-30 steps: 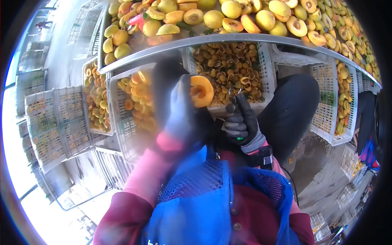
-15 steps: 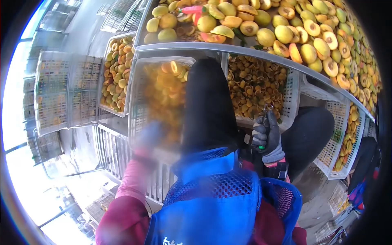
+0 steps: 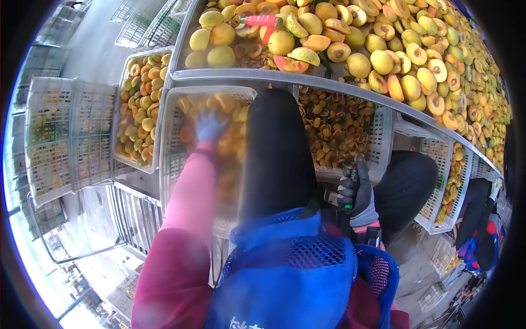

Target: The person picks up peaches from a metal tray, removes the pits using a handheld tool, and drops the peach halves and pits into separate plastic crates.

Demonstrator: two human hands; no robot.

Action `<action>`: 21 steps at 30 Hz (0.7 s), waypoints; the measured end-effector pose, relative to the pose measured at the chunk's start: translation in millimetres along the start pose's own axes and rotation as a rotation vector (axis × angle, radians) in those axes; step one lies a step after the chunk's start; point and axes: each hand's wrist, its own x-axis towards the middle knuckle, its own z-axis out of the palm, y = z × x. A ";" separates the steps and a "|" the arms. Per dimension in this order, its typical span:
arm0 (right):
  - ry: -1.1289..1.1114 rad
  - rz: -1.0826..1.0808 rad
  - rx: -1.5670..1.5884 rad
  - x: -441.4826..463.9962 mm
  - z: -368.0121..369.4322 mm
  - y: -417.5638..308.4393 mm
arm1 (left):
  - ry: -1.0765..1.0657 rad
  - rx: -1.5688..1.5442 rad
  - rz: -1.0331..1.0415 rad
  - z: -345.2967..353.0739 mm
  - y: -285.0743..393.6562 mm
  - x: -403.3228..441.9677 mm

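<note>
My left hand (image 3: pixel 211 127), in a pale blue glove, is open with fingers spread above the left crate (image 3: pixel 174 137). Halved yellow peaches (image 3: pixel 233 115) lie in that crate, hazy from a smear on the view. Near my right knee, my right hand (image 3: pixel 355 193), in a dark grey glove, is closed around a small hand tool (image 3: pixel 348 206). The tool's green end shows below the fist and a thin metal tip above. Just beyond it stands a crate (image 3: pixel 385 137) of small brownish-orange scraps (image 3: pixel 339 123).
A metal-edged table (image 3: pixel 307 80) heaped with whole and cut peaches (image 3: pixel 378 60) runs across the top, with a red-handled tool (image 3: pixel 260 21) on it. More fruit crates stand left (image 3: pixel 156 126) and right (image 3: pixel 457 192). Another person's dark-clothed leg (image 3: pixel 475 211) shows at right.
My left hand has moved up and forward from the near side of the left crate to over its fruit. My right hand keeps its hold on the tool. The view has shifted slightly.
</note>
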 end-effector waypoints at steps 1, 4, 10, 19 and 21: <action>0.013 -0.008 0.025 0.5 -1.8 2.3 | -0.233 -0.022 -0.012 -1.2 -7.3 -8.5; -0.008 -0.006 0.022 7.0 -1.4 -0.2 | -0.553 0.186 0.072 43.8 -14.0 -92.6; -0.001 0.002 -0.114 10.8 -17.0 0.9 | -0.733 -0.107 -0.180 113.3 -81.3 -193.3; -0.029 -0.043 -0.352 8.4 13.5 3.5 | 0.552 -0.428 0.505 -164.7 135.8 -72.1; -0.058 -0.214 -0.574 8.1 10.8 2.7 | 0.491 -0.450 0.546 -184.7 191.8 -40.9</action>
